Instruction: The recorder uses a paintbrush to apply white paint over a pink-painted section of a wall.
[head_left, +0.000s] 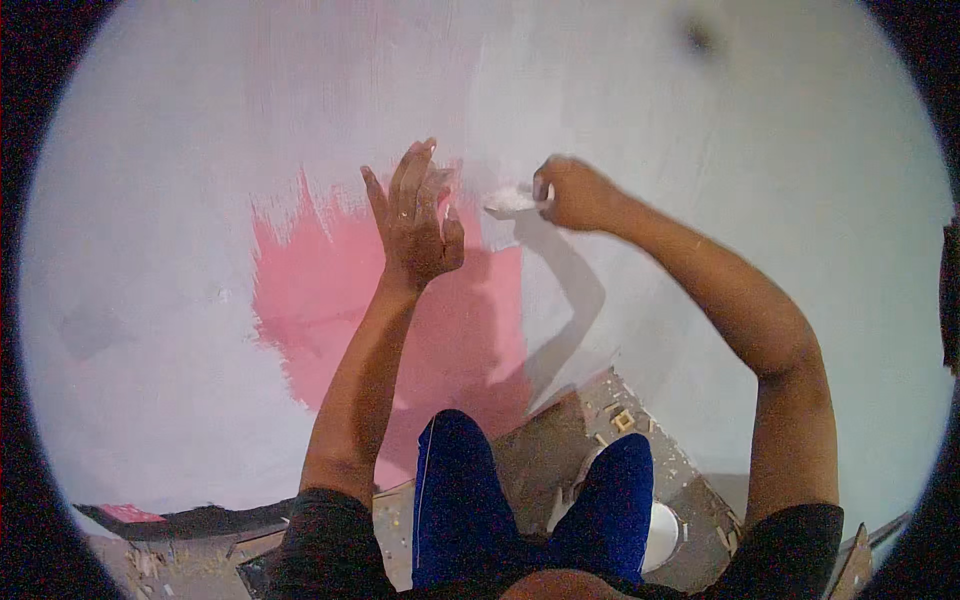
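Note:
Before me stands a wall coated in whitish paint or filler, with a ragged-edged pink painted patch at its middle. My left hand is raised before the upper part of the pink, fingers spread, with whitish smears on some fingertips; nothing is plainly held in it. To its right, my right hand grips a small flat tool, perhaps a putty knife, that carries white paste. The tool is close to the wall near the pink patch's upper right edge; whether it touches is not clear. Its handle is mostly hidden by my fingers.
Low at the right, a white bucket stands partly behind my knee. The floor bears wood scraps and a small square wooden piece. A dark strip runs along the wall's foot at the left. A wall corner shows beyond my knees.

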